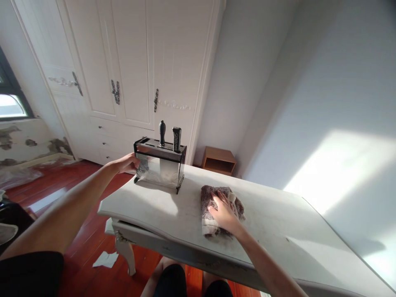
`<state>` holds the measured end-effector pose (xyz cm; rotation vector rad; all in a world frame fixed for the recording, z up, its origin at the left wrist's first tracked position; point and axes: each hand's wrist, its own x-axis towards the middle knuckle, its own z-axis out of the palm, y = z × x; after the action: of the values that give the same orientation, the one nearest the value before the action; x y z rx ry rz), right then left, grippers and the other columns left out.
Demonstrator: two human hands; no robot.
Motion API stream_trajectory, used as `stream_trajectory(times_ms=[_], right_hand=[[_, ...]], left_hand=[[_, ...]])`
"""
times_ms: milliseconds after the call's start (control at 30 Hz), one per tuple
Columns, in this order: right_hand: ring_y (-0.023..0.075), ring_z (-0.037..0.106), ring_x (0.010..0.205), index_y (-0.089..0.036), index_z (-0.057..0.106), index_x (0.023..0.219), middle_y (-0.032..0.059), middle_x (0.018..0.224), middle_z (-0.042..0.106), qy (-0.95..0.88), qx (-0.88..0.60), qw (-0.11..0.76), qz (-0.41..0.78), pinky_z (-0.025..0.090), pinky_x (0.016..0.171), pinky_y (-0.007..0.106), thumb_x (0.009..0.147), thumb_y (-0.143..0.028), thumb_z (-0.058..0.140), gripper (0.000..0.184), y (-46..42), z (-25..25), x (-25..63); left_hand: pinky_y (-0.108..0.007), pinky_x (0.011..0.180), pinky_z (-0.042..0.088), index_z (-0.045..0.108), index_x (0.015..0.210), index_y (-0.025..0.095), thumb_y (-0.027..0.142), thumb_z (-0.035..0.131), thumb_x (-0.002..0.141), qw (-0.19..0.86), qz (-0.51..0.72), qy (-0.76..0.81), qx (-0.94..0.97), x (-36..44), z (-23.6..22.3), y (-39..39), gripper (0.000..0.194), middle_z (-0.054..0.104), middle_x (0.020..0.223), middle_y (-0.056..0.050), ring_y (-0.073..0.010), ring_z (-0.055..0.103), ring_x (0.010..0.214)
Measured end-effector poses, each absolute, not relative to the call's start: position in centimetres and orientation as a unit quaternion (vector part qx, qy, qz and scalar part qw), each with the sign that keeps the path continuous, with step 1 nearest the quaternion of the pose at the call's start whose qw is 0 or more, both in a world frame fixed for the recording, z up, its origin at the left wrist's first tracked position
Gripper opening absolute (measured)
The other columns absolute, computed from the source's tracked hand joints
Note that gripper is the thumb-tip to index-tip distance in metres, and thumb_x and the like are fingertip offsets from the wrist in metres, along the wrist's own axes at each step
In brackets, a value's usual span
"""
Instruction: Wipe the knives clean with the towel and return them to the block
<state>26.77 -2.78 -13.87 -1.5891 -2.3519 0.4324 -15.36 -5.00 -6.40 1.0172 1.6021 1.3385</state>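
At the left part of the white table (192, 210) stands a knife block (159, 165) with a black frame and clear sides. Two black-handled tools, a ribbed handle (162, 132) and a flatter handle (176, 138), stick up from its top slots. My left hand (127, 163) grips the block's left end, its fingers partly hidden behind it. Right of the block lies a folded brown-and-white towel (210, 222), bunched at its right side. My right hand (224, 210) rests on top of the towel, fingers spread and pressing down.
Behind the table stand a white wardrobe (133, 53) and a low brown wooden box (219, 153). A wall (324, 103) borders the table's right side. White paper (105, 259) lies on the red wooden floor, with plastic sheeting (21, 177) farther left.
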Motion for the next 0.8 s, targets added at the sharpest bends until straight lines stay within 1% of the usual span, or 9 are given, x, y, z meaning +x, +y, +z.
stream_trajectory(times_ms=[67, 167, 267, 433, 500, 567, 633, 700, 800], right_hand=[[0.0318, 0.024, 0.145, -0.02, 0.047, 0.143, 0.0127, 0.155, 0.034, -0.823, -0.534, 0.126, 0.146, 0.023, 0.114, 0.054, 0.089, -0.037, 0.047, 0.057, -3.0, -13.4, 25.0], [0.0334, 0.026, 0.144, -0.018, 0.047, 0.143, 0.0153, 0.154, 0.034, -0.832, -0.525, 0.122, 0.131, 0.023, 0.113, 0.054, 0.091, -0.04, 0.045, 0.056, -2.7, -13.0, 22.6], [0.0342, 0.028, 0.143, -0.015, 0.048, 0.142, 0.0174, 0.153, 0.037, -0.84, -0.514, 0.125, 0.118, 0.023, 0.112, 0.054, 0.094, -0.039, 0.042, 0.054, -2.1, -12.9, 20.5], [0.0342, 0.032, 0.139, -0.016, 0.047, 0.142, 0.0176, 0.15, 0.04, -0.849, -0.501, 0.141, 0.09, 0.024, 0.109, 0.053, 0.096, -0.038, 0.04, 0.052, -1.7, -13.0, 18.3], [0.0343, 0.037, 0.134, -0.017, 0.05, 0.139, 0.0171, 0.146, 0.045, -0.848, -0.502, 0.152, 0.074, 0.027, 0.107, 0.052, 0.095, -0.038, 0.041, 0.05, -1.8, -12.9, 17.7], [0.0353, 0.043, 0.127, -0.016, 0.056, 0.132, 0.0175, 0.137, 0.053, -0.84, -0.514, 0.161, 0.064, 0.031, 0.102, 0.051, 0.094, -0.038, 0.043, 0.047, -1.8, -12.7, 17.2], [0.0363, 0.047, 0.121, -0.015, 0.062, 0.124, 0.0183, 0.127, 0.059, -0.832, -0.526, 0.16, 0.068, 0.034, 0.098, 0.05, 0.092, -0.04, 0.046, 0.044, -1.8, -12.5, 16.6], [0.0366, 0.047, 0.12, -0.014, 0.064, 0.12, 0.0192, 0.122, 0.061, -0.829, -0.528, 0.162, 0.082, 0.034, 0.097, 0.049, 0.091, -0.04, 0.048, 0.042, -1.8, -12.2, 16.0], [0.0365, 0.043, 0.125, -0.014, 0.061, 0.124, 0.0196, 0.131, 0.056, -0.827, -0.517, 0.171, 0.141, 0.031, 0.101, 0.05, 0.091, -0.041, 0.048, 0.045, -1.5, -11.9, 15.4]], left_hand=[[-0.026, 0.055, 0.042, 0.06, 0.09, 0.014, 0.006, 0.046, 0.037, 0.433, 0.529, 0.612, 0.399, -16.0, -6.6, -4.9, 0.055, 0.046, 0.048, 0.001, -0.0155, 0.047, 0.054], [-0.025, 0.055, 0.04, 0.056, 0.083, 0.014, 0.006, 0.046, 0.039, 0.444, 0.541, 0.598, 0.391, -16.6, -7.1, -4.6, 0.046, 0.044, 0.047, 0.002, -0.0128, 0.042, 0.052], [-0.025, 0.057, 0.039, 0.052, 0.079, 0.015, 0.006, 0.047, 0.042, 0.447, 0.555, 0.586, 0.385, -16.8, -7.7, -4.4, 0.039, 0.047, 0.05, 0.002, -0.0131, 0.044, 0.054], [-0.027, 0.068, 0.044, 0.057, 0.09, 0.015, 0.007, 0.058, 0.053, 0.483, 0.546, 0.568, 0.382, -17.1, -8.2, -5.3, 0.038, 0.062, 0.069, 0.001, -0.0166, 0.055, 0.071], [-0.029, 0.072, 0.045, 0.059, 0.095, 0.014, 0.01, 0.064, 0.053, 0.505, 0.524, 0.577, 0.371, -17.4, -7.9, -6.0, 0.043, 0.065, 0.077, -0.001, -0.0171, 0.056, 0.075], [-0.032, 0.075, 0.045, 0.06, 0.1, 0.013, 0.01, 0.066, 0.051, 0.514, 0.515, 0.586, 0.356, -17.5, -7.4, -6.8, 0.049, 0.067, 0.083, -0.002, -0.0176, 0.056, 0.077], [-0.033, 0.079, 0.043, 0.061, 0.103, 0.012, 0.005, 0.063, 0.052, 0.479, 0.557, 0.593, 0.33, -17.2, -6.7, -7.5, 0.051, 0.069, 0.088, -0.004, -0.0169, 0.056, 0.081], [-0.033, 0.083, 0.041, 0.062, 0.104, 0.011, -0.003, 0.057, 0.055, 0.398, 0.634, 0.596, 0.292, -16.4, -5.8, -8.1, 0.05, 0.069, 0.09, -0.004, -0.0146, 0.056, 0.085], [-0.031, 0.083, 0.042, 0.062, 0.092, 0.007, -0.011, 0.05, 0.06, 0.227, 0.738, 0.597, 0.217, -14.5, -4.1, -9.1, 0.038, 0.067, 0.078, -0.003, -0.0123, 0.058, 0.082]])
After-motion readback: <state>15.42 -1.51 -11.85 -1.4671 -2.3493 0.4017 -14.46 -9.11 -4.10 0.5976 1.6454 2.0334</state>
